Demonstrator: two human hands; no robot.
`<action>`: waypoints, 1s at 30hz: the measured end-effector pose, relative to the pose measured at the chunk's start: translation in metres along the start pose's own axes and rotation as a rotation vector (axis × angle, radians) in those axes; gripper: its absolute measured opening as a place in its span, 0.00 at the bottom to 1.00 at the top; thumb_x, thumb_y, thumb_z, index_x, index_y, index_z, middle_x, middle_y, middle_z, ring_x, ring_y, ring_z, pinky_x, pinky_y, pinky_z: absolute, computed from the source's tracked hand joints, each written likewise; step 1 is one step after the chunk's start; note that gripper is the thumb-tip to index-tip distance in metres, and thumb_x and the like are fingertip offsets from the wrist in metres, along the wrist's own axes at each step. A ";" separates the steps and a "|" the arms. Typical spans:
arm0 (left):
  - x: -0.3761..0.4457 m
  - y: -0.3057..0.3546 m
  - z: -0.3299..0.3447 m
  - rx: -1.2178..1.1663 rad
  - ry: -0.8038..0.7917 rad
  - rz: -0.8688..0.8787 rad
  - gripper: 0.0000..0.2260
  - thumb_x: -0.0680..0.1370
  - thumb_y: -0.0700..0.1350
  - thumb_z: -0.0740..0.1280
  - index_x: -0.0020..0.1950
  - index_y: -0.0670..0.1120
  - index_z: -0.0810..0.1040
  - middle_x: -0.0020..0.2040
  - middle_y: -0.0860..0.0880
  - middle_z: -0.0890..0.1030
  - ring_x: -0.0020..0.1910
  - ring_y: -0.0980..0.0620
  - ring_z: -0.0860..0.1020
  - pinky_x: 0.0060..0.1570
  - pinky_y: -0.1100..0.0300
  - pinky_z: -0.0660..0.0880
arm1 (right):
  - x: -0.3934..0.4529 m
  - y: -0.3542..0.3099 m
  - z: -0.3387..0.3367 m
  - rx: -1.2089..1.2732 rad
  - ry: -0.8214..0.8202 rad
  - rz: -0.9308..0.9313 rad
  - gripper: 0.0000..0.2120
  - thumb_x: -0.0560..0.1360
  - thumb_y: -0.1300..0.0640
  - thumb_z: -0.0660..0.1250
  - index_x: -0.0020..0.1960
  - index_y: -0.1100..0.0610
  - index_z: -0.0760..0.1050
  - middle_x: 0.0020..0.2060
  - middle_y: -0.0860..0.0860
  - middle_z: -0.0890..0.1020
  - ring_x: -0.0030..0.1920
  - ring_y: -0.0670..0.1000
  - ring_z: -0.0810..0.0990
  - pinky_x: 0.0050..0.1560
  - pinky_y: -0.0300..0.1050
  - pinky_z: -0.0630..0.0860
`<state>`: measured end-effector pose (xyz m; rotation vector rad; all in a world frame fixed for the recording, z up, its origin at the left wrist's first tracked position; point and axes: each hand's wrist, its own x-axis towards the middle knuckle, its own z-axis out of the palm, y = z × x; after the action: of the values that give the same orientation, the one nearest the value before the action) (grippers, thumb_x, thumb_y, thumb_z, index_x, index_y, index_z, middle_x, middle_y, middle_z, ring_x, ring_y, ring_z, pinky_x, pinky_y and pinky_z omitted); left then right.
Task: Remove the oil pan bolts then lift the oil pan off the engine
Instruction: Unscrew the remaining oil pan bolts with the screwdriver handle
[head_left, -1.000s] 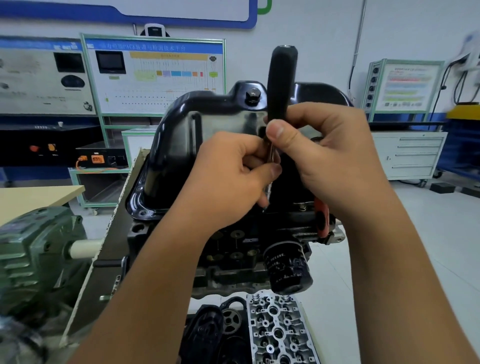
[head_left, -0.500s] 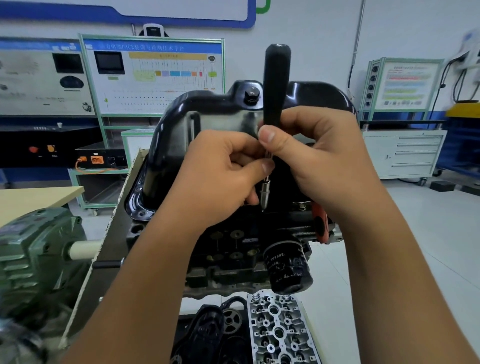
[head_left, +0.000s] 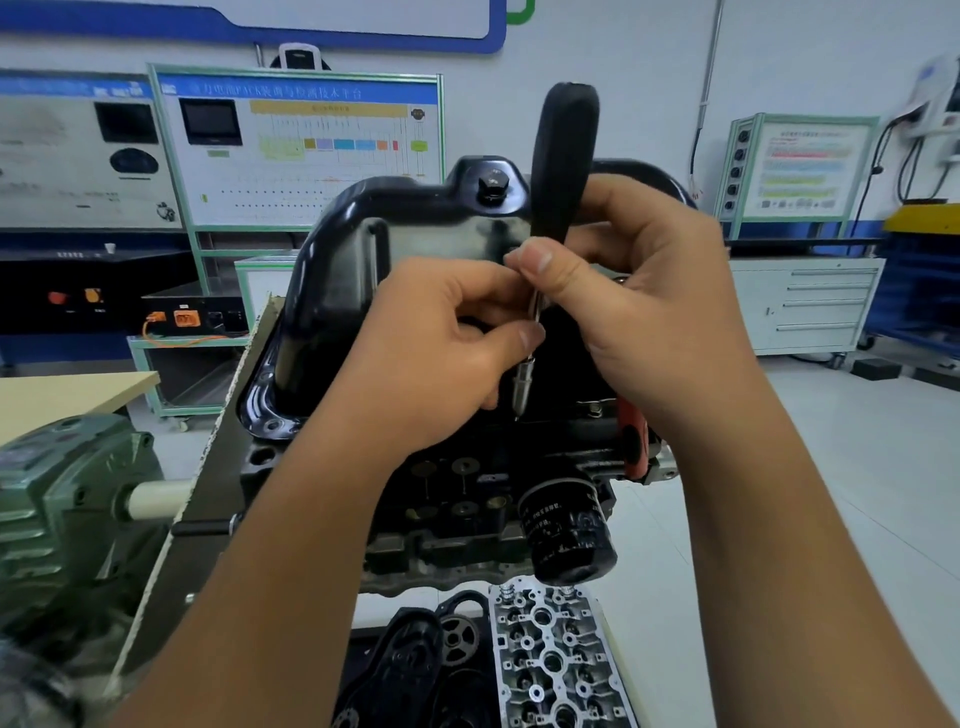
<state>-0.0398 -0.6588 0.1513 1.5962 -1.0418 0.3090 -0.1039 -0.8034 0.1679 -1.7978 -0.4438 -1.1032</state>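
Note:
A glossy black oil pan (head_left: 332, 280) sits on top of the upturned engine block (head_left: 457, 499), its drain plug (head_left: 491, 188) at the top. In front of the pan I hold a driver upright by its black handle (head_left: 563, 161). My right hand (head_left: 649, 306) grips the handle's lower end and pinches the steel shaft. My left hand (head_left: 441, 353) pinches the shaft just above the silver socket tip (head_left: 521, 387), which points down at the pan's flange. A bolt (head_left: 595, 409) shows on the flange right of the tip.
A black oil filter (head_left: 569, 530) sticks out of the block's front. A red-handled tool (head_left: 631, 441) lies at the block's right end. A cylinder head (head_left: 556, 660) and black covers (head_left: 415, 665) lie below. A green gearbox (head_left: 62, 519) stands left, cabinets behind.
The driver and both hands have risen a little; more of the silver tip shows below my left thumb. The grips are unchanged.

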 end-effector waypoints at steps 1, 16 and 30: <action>0.000 0.000 0.000 0.022 -0.006 0.022 0.04 0.77 0.34 0.73 0.49 0.41 0.85 0.32 0.47 0.82 0.22 0.45 0.70 0.26 0.60 0.69 | 0.000 0.000 0.000 0.009 0.000 0.003 0.12 0.77 0.65 0.73 0.59 0.59 0.81 0.41 0.53 0.88 0.45 0.49 0.88 0.45 0.50 0.84; -0.001 -0.003 0.004 0.096 0.045 0.116 0.06 0.72 0.41 0.78 0.41 0.50 0.84 0.29 0.47 0.80 0.23 0.53 0.75 0.27 0.64 0.70 | -0.003 -0.003 0.003 0.001 0.023 -0.051 0.11 0.73 0.63 0.78 0.55 0.56 0.85 0.40 0.45 0.85 0.41 0.40 0.83 0.42 0.36 0.78; -0.002 -0.006 0.006 0.053 0.110 0.050 0.06 0.72 0.40 0.79 0.43 0.44 0.84 0.27 0.50 0.80 0.22 0.52 0.78 0.25 0.62 0.73 | -0.006 -0.003 0.002 -0.021 0.001 -0.020 0.10 0.72 0.63 0.79 0.52 0.59 0.85 0.40 0.49 0.88 0.43 0.45 0.86 0.41 0.37 0.80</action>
<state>-0.0384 -0.6633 0.1446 1.5838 -0.9971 0.4562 -0.1075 -0.7992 0.1642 -1.8151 -0.4523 -1.1267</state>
